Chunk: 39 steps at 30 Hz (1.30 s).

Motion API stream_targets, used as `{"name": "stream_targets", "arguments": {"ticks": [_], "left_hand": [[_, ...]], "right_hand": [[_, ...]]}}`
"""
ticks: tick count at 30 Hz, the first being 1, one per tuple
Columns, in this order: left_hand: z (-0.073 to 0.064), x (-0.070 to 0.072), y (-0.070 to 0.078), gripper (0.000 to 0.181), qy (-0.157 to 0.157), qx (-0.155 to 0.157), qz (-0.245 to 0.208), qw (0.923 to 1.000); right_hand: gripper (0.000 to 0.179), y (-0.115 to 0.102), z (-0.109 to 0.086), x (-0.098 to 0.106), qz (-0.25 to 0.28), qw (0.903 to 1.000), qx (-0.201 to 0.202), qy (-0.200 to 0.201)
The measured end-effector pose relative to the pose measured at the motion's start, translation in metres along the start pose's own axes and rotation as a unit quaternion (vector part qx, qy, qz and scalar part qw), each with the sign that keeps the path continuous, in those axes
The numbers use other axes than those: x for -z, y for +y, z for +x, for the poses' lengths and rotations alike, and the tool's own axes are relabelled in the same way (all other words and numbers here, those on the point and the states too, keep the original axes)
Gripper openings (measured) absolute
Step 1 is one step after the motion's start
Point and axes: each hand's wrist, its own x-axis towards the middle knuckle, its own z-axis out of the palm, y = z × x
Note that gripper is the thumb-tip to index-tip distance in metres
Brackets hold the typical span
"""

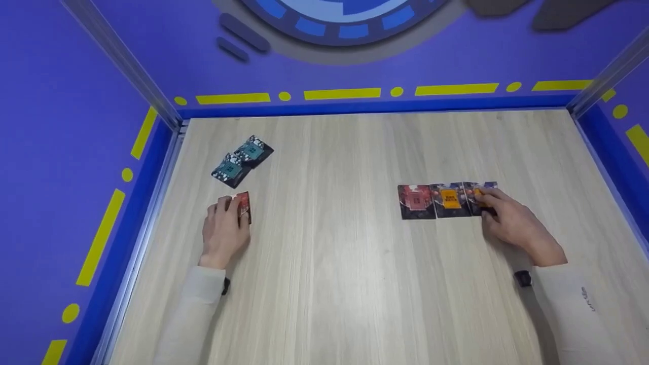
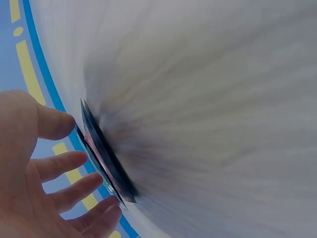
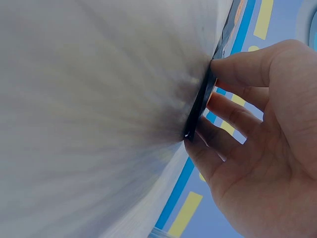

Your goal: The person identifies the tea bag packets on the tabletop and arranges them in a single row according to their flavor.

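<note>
My left hand (image 1: 223, 225) lies over the left part of a small, flat, square red-and-black packet (image 1: 245, 205). In the left wrist view, the fingers (image 2: 91, 183) are spread and loosely bent, their tips close by the packet's dark edge. At the right end of a row, my right hand (image 1: 514, 223) holds an orange-and-dark packet (image 1: 475, 192) by its edges. The right wrist view shows the thumb (image 3: 242, 67) at one end of this packet (image 3: 200, 104) and fingertips along it. Most of its face is hidden under the hand.
Left of the right hand's packet, another orange packet (image 1: 450, 200) and a red packet (image 1: 417, 202) lie side by side. Two teal-and-black packets (image 1: 232, 170) overlap at the back left. Purple walls (image 1: 324, 71) edge the pale wooden table (image 1: 324, 253) behind and at both sides.
</note>
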Motion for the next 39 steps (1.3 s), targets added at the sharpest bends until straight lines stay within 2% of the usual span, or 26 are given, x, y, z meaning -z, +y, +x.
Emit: {"name": "stream_targets", "arguments": {"ticks": [9,24,32,39], "left_hand": [[-0.002,0.0,-0.001,0.047,0.003,-0.012,-0.002,0.9999],[-0.003,-0.004,0.005,0.045,-0.017,0.0,0.006,0.9998],[-0.004,-0.009,0.015,0.044,-0.013,-0.01,0.018,0.9997],[0.001,-0.012,0.029,0.044,-0.03,-0.022,0.028,0.9989]], "right_hand": [[0.049,0.0,0.0,0.0,0.002,1.0,-0.005,0.0],[0.049,-0.002,0.0,-0.001,-0.002,0.9999,-0.008,0.006],[0.05,-0.003,0.0,-0.001,0.002,0.9999,-0.014,0.0],[0.05,-0.002,0.0,-0.001,0.001,1.0,-0.001,0.006]]}}
